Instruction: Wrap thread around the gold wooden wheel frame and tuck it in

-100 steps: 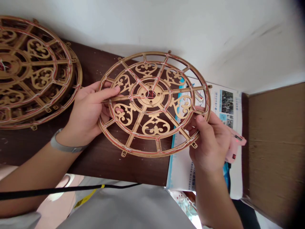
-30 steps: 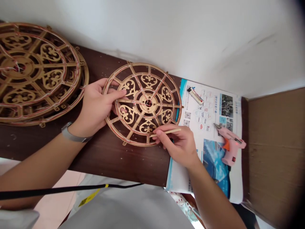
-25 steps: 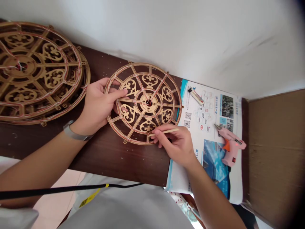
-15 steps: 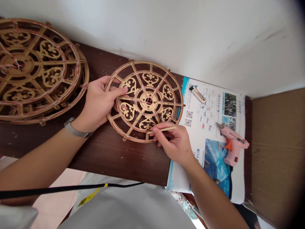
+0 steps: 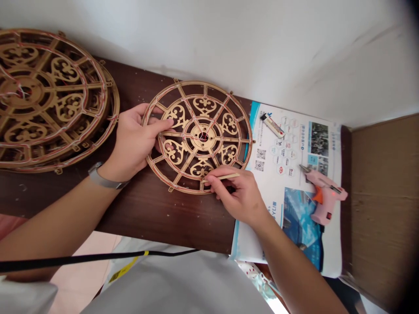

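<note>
Head camera: the left hand (image 5: 132, 139) is pinching the frame (image 5: 197, 141) at nine o'clock over the surface (image 5: 196, 222), seemingly steadying it while the right hand (image 5: 245, 198), fingers closed round a stick (image 5: 229, 176), is working near six o'clock.

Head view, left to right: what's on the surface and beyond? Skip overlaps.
Stack of round gold openwork frames, single round gold openwork frame, slim white lighter-like piece with black end, pink glue gun with orange trigger, brown cardboard.
</note>
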{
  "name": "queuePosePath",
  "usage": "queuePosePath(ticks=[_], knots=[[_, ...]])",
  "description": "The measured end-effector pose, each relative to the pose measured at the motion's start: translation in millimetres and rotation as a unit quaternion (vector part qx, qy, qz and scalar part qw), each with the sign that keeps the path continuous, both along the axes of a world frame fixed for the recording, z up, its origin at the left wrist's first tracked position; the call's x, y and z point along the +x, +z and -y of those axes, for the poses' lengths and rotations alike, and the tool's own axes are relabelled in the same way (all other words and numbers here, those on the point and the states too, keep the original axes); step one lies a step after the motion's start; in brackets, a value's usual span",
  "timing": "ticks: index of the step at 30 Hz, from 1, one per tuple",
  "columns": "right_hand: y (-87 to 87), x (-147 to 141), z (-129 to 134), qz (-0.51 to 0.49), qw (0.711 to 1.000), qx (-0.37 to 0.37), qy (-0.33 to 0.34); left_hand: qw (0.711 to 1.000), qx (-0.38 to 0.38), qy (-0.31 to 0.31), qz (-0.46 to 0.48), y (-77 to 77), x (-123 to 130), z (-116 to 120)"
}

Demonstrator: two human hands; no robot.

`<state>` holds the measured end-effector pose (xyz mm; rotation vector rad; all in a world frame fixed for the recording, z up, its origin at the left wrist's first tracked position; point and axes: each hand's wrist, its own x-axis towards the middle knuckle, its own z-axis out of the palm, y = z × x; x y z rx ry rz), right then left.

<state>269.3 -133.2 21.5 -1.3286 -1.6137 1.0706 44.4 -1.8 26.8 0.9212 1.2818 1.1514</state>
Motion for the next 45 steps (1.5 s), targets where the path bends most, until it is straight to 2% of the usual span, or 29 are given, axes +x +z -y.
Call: queuePosePath(ticks=[7, 23, 27, 32, 45], knots=[[-0.8, 0.0, 0.9, -0.060, 0.997, -0.036, -0.027, 1.000, 0.002, -0.005, 0.002, 1.8, 0.0, 0.2], [0.9, 0.4, -0.5, 0.007, 1.000, 0.000, 0.011, 1.000, 0.001, 0.002, 0.005, 4.1, 2.2, 1.5], [0.7, 0.7, -0.8, -0.004, 1.000, -0.007, 0.005, 1.000, 0.000, 0.003, 0.007, 3.8, 2.5, 1.1], [0.3, 0.9, -0.2, -0.065, 0.997, -0.039, -0.017, 1.000, 0.001, 0.002, 0.006, 2.9, 2.0, 1.7], [1.0, 1.0, 0.6, -0.024, 1.000, -0.015, 0.003, 1.000, 0.005, -0.007, 0.006, 0.8, 0.1, 1.7]])
